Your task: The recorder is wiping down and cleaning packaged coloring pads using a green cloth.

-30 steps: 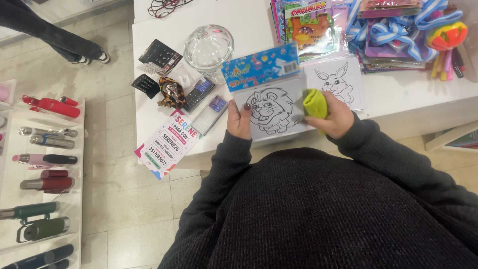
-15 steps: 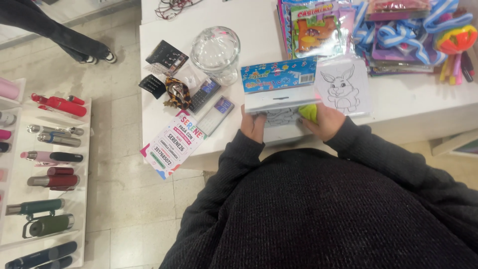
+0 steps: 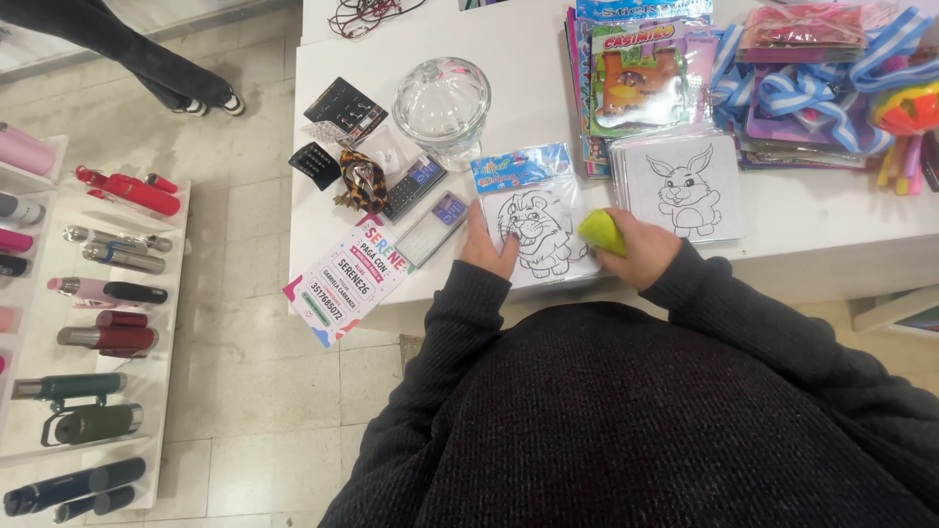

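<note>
- Clear plastic packet holding a white card with a black line drawing of a lion [image 3: 536, 235], topped by a blue printed header strip: lies flat on the white table near its front edge, header pointing away from the person (left margin pressed under fingertips, right edge under the other hand).
- Small yellow-green cloth, bunched into a wad [image 3: 602, 232]: clutched in a fist, resting on the packet's right edge, just beside a rabbit drawing card.
</note>
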